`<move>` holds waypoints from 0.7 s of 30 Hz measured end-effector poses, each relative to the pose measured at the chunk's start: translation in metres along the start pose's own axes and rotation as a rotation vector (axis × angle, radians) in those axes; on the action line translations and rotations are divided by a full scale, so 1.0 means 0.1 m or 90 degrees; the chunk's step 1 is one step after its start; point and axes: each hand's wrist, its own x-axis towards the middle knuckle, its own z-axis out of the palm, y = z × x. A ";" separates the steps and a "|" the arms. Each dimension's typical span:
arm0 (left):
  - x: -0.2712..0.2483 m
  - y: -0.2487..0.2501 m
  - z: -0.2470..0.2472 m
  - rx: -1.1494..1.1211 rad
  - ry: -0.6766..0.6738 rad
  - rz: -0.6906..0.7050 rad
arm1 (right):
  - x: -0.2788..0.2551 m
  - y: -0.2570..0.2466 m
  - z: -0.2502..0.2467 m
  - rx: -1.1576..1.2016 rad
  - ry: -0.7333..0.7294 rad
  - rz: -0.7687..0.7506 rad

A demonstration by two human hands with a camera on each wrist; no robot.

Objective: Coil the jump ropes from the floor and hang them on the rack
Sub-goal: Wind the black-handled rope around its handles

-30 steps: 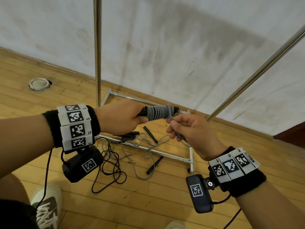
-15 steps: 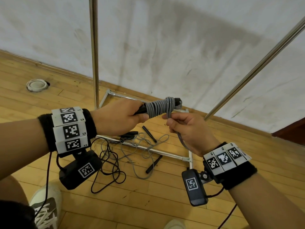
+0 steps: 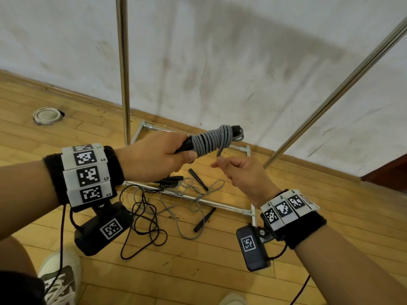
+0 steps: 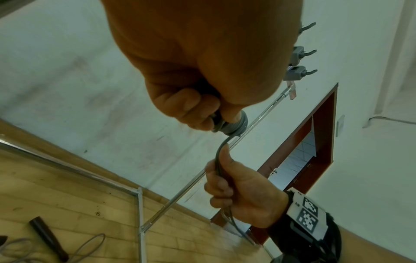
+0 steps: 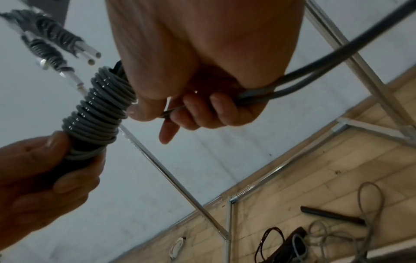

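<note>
A grey jump rope (image 3: 211, 140) is wound in tight turns around its black handles. My left hand (image 3: 158, 157) grips the handle end of this bundle (image 5: 103, 110), which tilts up to the right. Just below the coil, my right hand (image 3: 237, 172) is curled round the loose doubled strand (image 4: 219, 153) that leads off the coil; the strand (image 5: 315, 74) runs on past the palm. The steel rack's upright pole (image 3: 123, 69) and slanted pole (image 3: 330, 93) stand behind my hands. Coiled ropes (image 5: 51, 41) hang at the top left in the right wrist view.
On the wooden floor by the rack's base bar (image 3: 220, 204) lie a tangled black rope (image 3: 143, 225), a loose grey rope (image 3: 182, 194) and black handles (image 3: 198, 179). A white ring (image 3: 46, 115) lies near the wall. My shoe (image 3: 59, 280) is at bottom left.
The left hand has lifted the bundle and tilted its far end upward. The right hand has dropped slightly below the coil, still holding the loose strand.
</note>
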 end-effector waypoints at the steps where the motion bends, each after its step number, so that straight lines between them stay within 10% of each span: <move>1: 0.00 0.00 0.00 -0.011 0.001 -0.003 | 0.01 0.01 0.01 0.004 -0.008 -0.008; 7: -0.04 0.01 0.00 -0.031 -0.040 0.007 | 0.05 0.04 0.02 0.069 -0.040 0.001; 15: -0.08 0.02 -0.05 -0.003 -0.191 0.005 | 0.11 0.07 -0.09 -0.249 0.053 -0.090; 21: -0.11 0.00 0.02 0.099 -0.312 -0.009 | 0.14 0.07 -0.21 -0.397 -0.068 -0.108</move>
